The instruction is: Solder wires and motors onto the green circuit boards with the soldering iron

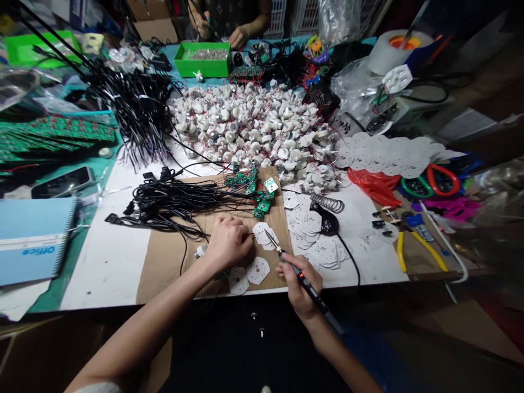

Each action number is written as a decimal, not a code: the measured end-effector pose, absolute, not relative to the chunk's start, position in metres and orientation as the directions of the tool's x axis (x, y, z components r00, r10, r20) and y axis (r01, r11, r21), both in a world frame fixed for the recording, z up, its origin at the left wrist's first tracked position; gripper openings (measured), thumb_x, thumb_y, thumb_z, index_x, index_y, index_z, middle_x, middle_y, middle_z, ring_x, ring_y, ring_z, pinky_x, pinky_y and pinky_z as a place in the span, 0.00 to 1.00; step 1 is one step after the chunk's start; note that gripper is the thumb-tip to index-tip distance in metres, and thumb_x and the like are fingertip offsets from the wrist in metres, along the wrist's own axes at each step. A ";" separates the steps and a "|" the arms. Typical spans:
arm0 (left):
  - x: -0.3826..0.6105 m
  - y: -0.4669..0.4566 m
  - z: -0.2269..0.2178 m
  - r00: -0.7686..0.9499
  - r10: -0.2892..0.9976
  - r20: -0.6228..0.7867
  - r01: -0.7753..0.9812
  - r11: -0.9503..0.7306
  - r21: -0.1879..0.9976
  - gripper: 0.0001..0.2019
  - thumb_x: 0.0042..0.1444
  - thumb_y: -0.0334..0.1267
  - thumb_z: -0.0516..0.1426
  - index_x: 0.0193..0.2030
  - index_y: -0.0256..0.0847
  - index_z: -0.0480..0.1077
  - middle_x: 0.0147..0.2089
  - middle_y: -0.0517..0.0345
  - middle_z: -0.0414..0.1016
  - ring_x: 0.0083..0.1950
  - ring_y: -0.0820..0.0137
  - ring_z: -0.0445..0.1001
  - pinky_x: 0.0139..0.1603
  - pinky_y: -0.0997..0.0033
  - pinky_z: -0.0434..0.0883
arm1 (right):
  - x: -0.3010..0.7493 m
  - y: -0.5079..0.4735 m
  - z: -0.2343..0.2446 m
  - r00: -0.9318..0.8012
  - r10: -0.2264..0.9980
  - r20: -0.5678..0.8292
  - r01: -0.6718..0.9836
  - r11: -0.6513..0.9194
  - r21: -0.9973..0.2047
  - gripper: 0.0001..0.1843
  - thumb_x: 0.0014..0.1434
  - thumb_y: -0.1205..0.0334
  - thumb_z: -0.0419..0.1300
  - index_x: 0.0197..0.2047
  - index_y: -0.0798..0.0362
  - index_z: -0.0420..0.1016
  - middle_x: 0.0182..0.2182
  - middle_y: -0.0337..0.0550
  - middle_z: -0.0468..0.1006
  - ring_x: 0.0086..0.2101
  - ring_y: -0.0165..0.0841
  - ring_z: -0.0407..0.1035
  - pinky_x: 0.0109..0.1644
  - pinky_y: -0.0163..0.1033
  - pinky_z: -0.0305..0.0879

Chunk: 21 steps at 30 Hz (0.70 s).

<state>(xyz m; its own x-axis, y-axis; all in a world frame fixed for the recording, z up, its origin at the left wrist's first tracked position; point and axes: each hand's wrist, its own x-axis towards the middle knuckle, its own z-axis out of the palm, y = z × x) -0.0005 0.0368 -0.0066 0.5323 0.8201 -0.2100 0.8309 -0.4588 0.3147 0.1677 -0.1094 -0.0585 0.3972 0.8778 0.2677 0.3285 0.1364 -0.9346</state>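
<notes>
My right hand [302, 286] grips a soldering iron [318, 301] with a small red light on its handle. The iron's tip is over a white eight-sided circuit board [262, 230] on the cardboard [164, 267]. Left of that board, my left hand [230, 241] is closed with its fingertips pinched together; what they hold is hidden. A white motor part [201, 250] shows beside the left wrist. Two more white boards [257, 271] lie nearer the table edge. Just beyond my left hand is a bundle of black cables [176, 196] ending in green circuit boards [262, 206].
A large pile of white motor parts [249, 125] with red wires fills the table's middle. To the right are loose white boards [327, 251], a coiled-spring iron stand [327, 203] and yellow-handled pliers [426, 250]. Another person's hands [239, 37] are by a green tray [184, 68] opposite.
</notes>
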 end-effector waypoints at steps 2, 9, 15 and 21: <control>-0.005 0.037 -0.006 0.574 0.801 -0.168 0.788 -0.486 0.378 0.11 0.61 0.37 0.56 0.33 0.40 0.79 0.46 0.49 0.80 0.48 0.60 0.74 0.53 0.57 0.62 | 0.168 -0.111 -0.060 0.416 0.872 0.259 0.307 0.133 -0.942 0.10 0.70 0.63 0.59 0.49 0.50 0.81 0.32 0.41 0.83 0.27 0.33 0.81 0.30 0.36 0.80; -0.025 0.039 0.002 0.781 0.583 -0.223 0.586 -0.563 0.583 0.15 0.68 0.43 0.55 0.33 0.42 0.77 0.33 0.55 0.79 0.38 0.67 0.77 0.57 0.60 0.67 | 0.167 -0.112 -0.062 0.430 0.862 0.268 0.286 0.151 -0.946 0.10 0.70 0.63 0.59 0.49 0.49 0.81 0.32 0.40 0.82 0.28 0.32 0.81 0.28 0.34 0.79; -0.015 0.041 -0.008 0.612 0.791 -0.022 0.670 -0.503 0.546 0.13 0.70 0.38 0.52 0.56 0.42 0.74 0.61 0.46 0.75 0.58 0.61 0.76 0.57 0.59 0.73 | 0.168 -0.111 -0.061 0.439 0.860 0.259 0.292 0.136 -0.947 0.10 0.70 0.62 0.59 0.49 0.49 0.81 0.32 0.41 0.82 0.28 0.33 0.82 0.29 0.34 0.79; -0.006 0.045 -0.010 0.563 0.818 -0.115 0.799 -0.504 0.328 0.15 0.72 0.44 0.51 0.50 0.41 0.76 0.47 0.49 0.79 0.46 0.62 0.78 0.47 0.65 0.70 | 0.169 -0.113 -0.058 0.534 0.830 0.159 0.179 0.073 -0.981 0.10 0.70 0.59 0.60 0.48 0.50 0.81 0.32 0.41 0.83 0.26 0.32 0.80 0.26 0.33 0.79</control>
<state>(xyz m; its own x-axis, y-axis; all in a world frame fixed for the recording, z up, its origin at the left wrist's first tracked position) -0.0059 0.0454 -0.0099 0.5634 0.8182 -0.1147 0.7990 -0.5043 0.3276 0.1686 -0.1134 -0.0584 0.5339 0.8305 0.1590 0.1792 0.0726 -0.9811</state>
